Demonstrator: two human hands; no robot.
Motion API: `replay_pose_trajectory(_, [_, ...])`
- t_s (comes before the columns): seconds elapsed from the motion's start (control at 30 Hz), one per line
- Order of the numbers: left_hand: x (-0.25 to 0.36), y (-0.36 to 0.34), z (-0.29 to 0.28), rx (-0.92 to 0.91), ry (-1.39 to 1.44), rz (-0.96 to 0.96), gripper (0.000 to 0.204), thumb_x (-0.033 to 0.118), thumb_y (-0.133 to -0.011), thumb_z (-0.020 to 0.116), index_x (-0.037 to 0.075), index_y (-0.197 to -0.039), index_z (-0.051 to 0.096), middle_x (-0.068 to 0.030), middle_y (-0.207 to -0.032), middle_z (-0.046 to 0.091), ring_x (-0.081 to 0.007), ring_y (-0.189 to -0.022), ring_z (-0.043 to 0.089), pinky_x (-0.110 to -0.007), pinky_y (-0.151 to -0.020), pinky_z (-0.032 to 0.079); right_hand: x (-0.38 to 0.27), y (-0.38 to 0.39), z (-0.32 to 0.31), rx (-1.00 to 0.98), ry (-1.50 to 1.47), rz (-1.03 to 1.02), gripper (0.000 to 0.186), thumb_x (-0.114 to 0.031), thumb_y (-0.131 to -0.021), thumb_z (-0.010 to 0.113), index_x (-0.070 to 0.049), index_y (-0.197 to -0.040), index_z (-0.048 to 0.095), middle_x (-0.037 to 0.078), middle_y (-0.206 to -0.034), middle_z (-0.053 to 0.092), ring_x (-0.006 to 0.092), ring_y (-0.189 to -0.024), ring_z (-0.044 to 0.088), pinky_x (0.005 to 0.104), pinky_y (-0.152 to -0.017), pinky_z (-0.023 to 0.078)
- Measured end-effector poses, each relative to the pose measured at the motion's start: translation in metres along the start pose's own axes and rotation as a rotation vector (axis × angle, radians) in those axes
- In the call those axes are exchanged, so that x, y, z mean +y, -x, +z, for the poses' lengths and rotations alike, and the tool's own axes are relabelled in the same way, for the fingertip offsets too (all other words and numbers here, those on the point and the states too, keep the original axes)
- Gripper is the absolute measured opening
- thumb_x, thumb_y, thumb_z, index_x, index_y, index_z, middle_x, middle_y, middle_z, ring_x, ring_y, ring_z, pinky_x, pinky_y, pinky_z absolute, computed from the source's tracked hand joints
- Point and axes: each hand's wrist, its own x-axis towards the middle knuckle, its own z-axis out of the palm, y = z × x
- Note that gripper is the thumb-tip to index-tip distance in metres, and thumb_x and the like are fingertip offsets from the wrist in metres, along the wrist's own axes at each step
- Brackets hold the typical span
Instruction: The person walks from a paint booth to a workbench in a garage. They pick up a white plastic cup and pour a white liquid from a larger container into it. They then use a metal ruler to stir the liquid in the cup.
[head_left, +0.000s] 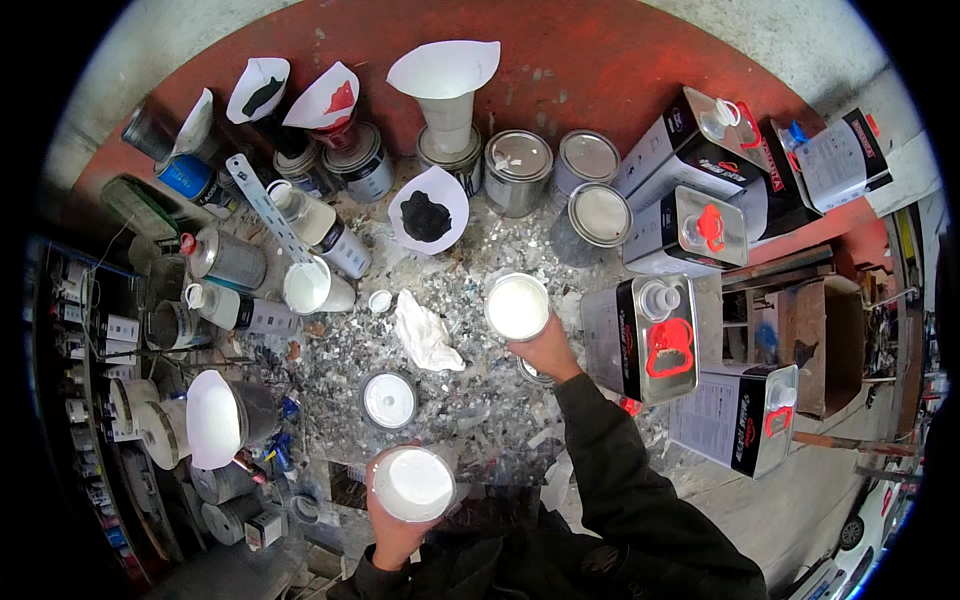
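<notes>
At the near edge of the paint-flecked bench (pixel 500 435), the left hand (pixel 392 522) is curled round the near cup (pixel 415 484), sleeve low in view. Just beyond it stands a round tin (pixel 388 401), white-topped. Farther out, the right hand (pixel 550 350) wraps the far cup (pixel 518 308) from its near right side, arm extended; its fingers are mostly hidden beneath. Both cups: round, rims upward, smooth white contents. A second tin (pixel 535 372) lies partly covered by the right hand. Square metal jug (pixel 640 338), red-handled, crowds that arm's outer side. Left of the far cup: crumpled white rag (pixel 425 333); past that, a pale cup (pixel 318 288) with a perforated metal strip (pixel 265 210) leaning upright. Beyond, a paper cone (pixel 428 215), stained black. Farthest: lidded cans (pixel 518 170) along the matt red wall (pixel 560 70).
</notes>
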Motion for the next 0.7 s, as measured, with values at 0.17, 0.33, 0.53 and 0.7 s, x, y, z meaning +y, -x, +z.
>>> replay_pose_trajectory(0.17, [-0.007,0.012,-0.005,0.033,0.019,-0.005,0.087,0.012,-0.063,0.093,0.003,-0.133,0.043,-0.0163,-0.134,0.056,-0.0273,-0.122,0.057,-0.042,-0.103,0.047,-0.017,0.013,0.027,0.360,0.086,-0.177,0.100,-0.015,-0.066,0.089,0.001,-0.145,0.029,0.021,-0.138,0.042,0.0350,-0.128,0.047,0.0445,-0.110,0.037])
replay_pose_trajectory(0.33, [-0.009,0.026,-0.015,0.022,-0.064,0.070,0.093,0.012,-0.063,0.093,0.002,-0.137,0.038,-0.0176,-0.136,0.056,-0.0278,-0.123,0.056,-0.042,-0.104,0.047,-0.022,0.004,0.056,0.654,0.082,-0.081,0.095,-0.014,-0.067,0.091,-0.001,-0.140,0.032,0.021,-0.135,0.043,0.0346,-0.124,0.049,0.0453,-0.105,0.040])
replay_pose_trajectory(0.53, [-0.017,0.048,-0.029,0.005,-0.014,0.081,0.090,0.010,-0.064,0.093,0.003,-0.136,0.039,-0.0173,-0.135,0.056,-0.0271,-0.122,0.057,-0.041,-0.104,0.047,-0.058,0.054,0.032,0.360,-0.025,-0.183,0.089,-0.001,-0.067,0.084,-0.001,-0.140,0.033,0.014,-0.129,0.051,0.0242,-0.123,0.053,0.0386,-0.105,0.044])
replay_pose_trajectory(0.7, [-0.015,0.055,-0.046,-0.117,-0.054,0.081,0.089,0.011,-0.064,0.094,0.003,-0.135,0.041,-0.0152,-0.131,0.058,-0.0256,-0.120,0.058,-0.041,-0.103,0.048,-0.104,0.126,0.022,0.188,-0.038,-0.292,0.089,-0.001,-0.065,0.083,-0.002,-0.140,0.036,0.012,-0.129,0.055,0.0241,-0.121,0.056,0.0391,-0.105,0.045])
